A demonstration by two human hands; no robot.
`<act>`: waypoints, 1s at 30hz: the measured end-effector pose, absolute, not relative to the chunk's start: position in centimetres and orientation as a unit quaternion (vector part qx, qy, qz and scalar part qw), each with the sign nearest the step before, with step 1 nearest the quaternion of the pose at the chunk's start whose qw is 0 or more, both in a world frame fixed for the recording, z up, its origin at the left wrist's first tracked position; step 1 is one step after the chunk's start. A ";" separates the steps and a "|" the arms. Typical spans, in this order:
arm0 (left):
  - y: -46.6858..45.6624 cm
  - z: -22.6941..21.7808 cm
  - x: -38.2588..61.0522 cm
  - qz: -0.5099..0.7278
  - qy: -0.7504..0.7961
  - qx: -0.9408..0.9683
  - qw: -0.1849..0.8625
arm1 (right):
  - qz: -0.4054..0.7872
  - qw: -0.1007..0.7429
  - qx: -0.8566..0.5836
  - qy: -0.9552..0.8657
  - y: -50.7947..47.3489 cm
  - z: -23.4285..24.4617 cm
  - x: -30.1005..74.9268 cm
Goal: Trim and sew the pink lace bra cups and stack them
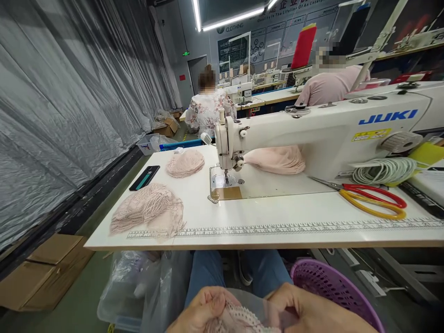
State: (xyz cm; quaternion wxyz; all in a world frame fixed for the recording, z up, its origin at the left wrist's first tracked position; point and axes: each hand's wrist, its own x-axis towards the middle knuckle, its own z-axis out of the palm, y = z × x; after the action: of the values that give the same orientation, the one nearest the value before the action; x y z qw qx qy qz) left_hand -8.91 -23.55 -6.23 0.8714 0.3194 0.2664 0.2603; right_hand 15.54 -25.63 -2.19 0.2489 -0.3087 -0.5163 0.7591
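Down at the bottom edge, over my lap, my left hand (203, 311) and my right hand (312, 312) both close on a piece of pink lace fabric (239, 319). They are below the front edge of the white sewing table (277, 217). On the table stands a white JUKI sewing machine (322, 134). A stack of pink lace pieces (149, 210) lies at the table's front left. A smaller pink stack (185, 163) lies further back, and another pink pile (277, 159) sits behind the needle.
Red and yellow scissors (373, 199) and a coil of white cord (383, 171) lie at the right. A dark phone (144, 177) lies at the left. A purple basket (333, 289), plastic bags (138, 291) and a cardboard box (45, 270) are on the floor. Two people work behind.
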 end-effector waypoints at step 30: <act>-24.0 -7.6 -8.6 0.286 0.363 0.229 0.857 | 0.769 0.254 -0.307 -0.500 -25.4 -3.5 14.9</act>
State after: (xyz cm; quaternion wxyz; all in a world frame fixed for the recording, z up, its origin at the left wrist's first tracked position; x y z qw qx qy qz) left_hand -8.60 -23.97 -7.61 0.8568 0.2291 0.3625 0.2863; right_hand 14.90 -25.42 -3.47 0.2542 -0.3068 -0.4999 0.7690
